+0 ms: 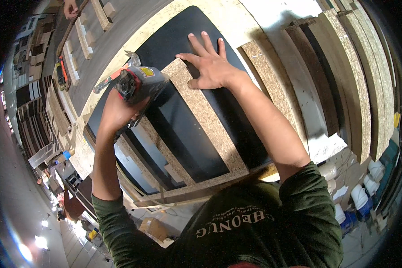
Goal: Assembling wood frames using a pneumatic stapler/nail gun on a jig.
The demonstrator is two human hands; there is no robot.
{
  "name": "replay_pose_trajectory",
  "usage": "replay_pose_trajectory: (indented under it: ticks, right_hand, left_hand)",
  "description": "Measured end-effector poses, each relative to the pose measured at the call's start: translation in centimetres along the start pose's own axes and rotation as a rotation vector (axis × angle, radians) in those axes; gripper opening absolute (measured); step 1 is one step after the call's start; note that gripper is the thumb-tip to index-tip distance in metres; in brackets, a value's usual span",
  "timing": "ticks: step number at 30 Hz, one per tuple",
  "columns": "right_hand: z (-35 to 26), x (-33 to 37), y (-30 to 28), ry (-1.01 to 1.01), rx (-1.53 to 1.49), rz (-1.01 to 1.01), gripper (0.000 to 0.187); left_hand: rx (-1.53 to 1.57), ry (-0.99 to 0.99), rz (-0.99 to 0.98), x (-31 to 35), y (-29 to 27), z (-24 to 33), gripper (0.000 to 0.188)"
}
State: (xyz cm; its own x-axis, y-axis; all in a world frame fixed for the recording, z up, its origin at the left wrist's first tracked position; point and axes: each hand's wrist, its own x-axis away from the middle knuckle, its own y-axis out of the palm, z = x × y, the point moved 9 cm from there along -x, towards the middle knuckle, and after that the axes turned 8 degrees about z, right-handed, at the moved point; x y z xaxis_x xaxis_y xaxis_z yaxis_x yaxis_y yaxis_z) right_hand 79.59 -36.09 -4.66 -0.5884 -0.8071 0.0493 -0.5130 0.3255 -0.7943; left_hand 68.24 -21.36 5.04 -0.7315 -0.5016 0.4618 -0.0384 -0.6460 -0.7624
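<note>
A chipboard strip (205,118) is laid lengthwise on a flat panel (183,129), which rests on the workbench (228,18). The right hand (210,64) is pressed flat on the strip's far end. Just left of it, a power tool (136,85) is held by the left hand (116,111). Boards (344,67) are stacked on edge to the right.

Power tool (138,82): grey and black body with orange trim, gripped from below, nose resting at the strip's upper end.
Chipboard strip (205,118): long, speckled tan, lying flat and diagonal across the black panel (187,134), upper end pinned under spread fingers.
</note>
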Motion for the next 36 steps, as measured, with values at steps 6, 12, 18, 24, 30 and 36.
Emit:
replay_pose_trajectory:
  ticks: [6, 12, 18, 24, 30, 36]
  right_hand:
    - [0.0, -0.2, 0.2, 0.012, -0.021, -0.028, 0.08]
    - [-0.1, -0.3, 0.0, 0.024, -0.013, -0.031, 0.079]
    - [0.3, -0.4, 0.1, 0.012, -0.039, -0.027, 0.079]
    - [0.3, -0.1, -0.3, 0.03, -0.042, -0.042, 0.08]
    - [0.3, -0.1, 0.0, 0.025, -0.057, -0.035, 0.079]
    - [-0.1, -0.5, 0.0, 0.028, -0.069, -0.055, 0.082]
  left_hand:
    - [0.023, 0.039, 0.012, -0.5, 0.5, 0.3, 0.034]
    - [0.008, 0.039, 0.011, -0.9, 0.8, -0.9, 0.036]
    - [0.049, 0.017, -0.042, -0.7, 1.1, -0.2, 0.026]
    - [0.088, 0.09, -0.017, -0.7, 1.9, 0.9, 0.018]
    - [0.213, -0.064, -0.077, -1.0, 2.5, 0.7, 0.012]
    - [-0.054, 0.021, -0.032, -0.7, 1.6, 2.1, 0.016]
